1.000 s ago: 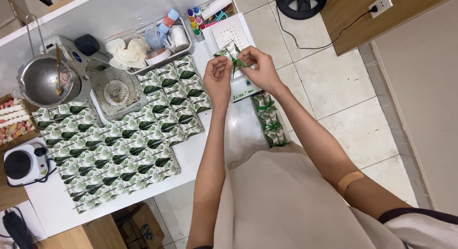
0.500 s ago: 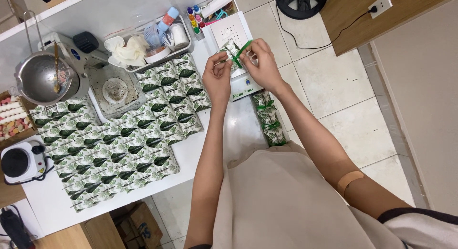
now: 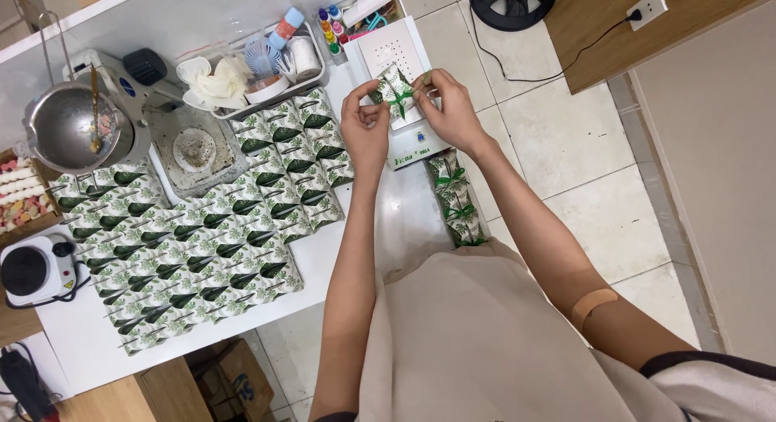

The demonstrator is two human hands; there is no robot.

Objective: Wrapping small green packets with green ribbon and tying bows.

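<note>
Left hand (image 3: pixel 365 129) and right hand (image 3: pixel 449 108) both pinch small leaf-print box (image 3: pixel 394 89) with green ribbon (image 3: pixel 400 100) – fingers closed tight on it, held just above white scale (image 3: pixel 402 66). Many same boxes (image 3: pixel 194 244) lie in rows on tabletop (image 3: pixel 81 333). Risk – ribbon could slip loose if fingers let go early; box could drop.

A small box (image 3: pixel 394 89) is being held between the left hand (image 3: pixel 365 129) at its nine o'clock and the right hand (image 3: pixel 451 115) at its three o'clock, over a scale (image 3: pixel 402 66) on the table (image 3: pixel 89 333). Rows of packets (image 3: pixel 194 244) are being kept at the hands' eight o'clock. A tray (image 3: pixel 252 66) is lying at ten o'clock, a pot (image 3: pixel 66 132) further out at nine. Tied boxes (image 3: pixel 457 204) are stacked at the right hand's six o'clock.
</note>
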